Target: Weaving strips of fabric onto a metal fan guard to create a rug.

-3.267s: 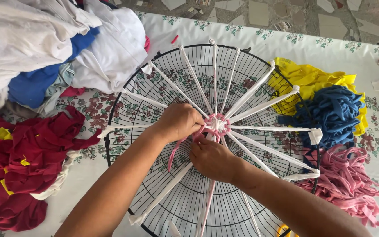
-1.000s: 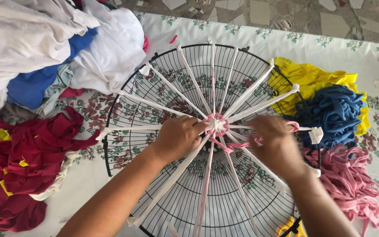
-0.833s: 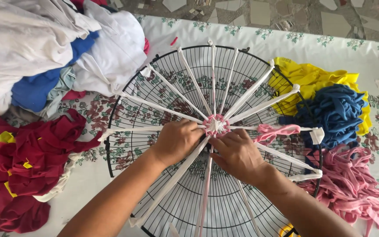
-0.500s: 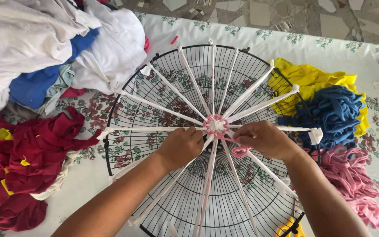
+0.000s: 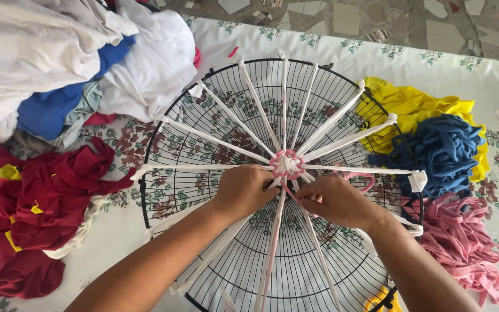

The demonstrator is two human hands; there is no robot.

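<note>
black fan grille (image 5: 203,104), white strips (image 5: 215,140), pink strip (image 5: 358,175)

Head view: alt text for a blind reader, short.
Two hands, left hand and right hand, work a pink fabric strip at the hub of white strips stretched across a round black wire fan guard. Fabric piles surround it on a floral tablecloth.

Fan guard (image 5: 203,115) upper half free; cloth piles (image 5: 47,69) crowd both sides.

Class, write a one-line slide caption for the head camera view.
Left hand and right hand weave a pink strip at the hub of a wire fan guard.
</note>
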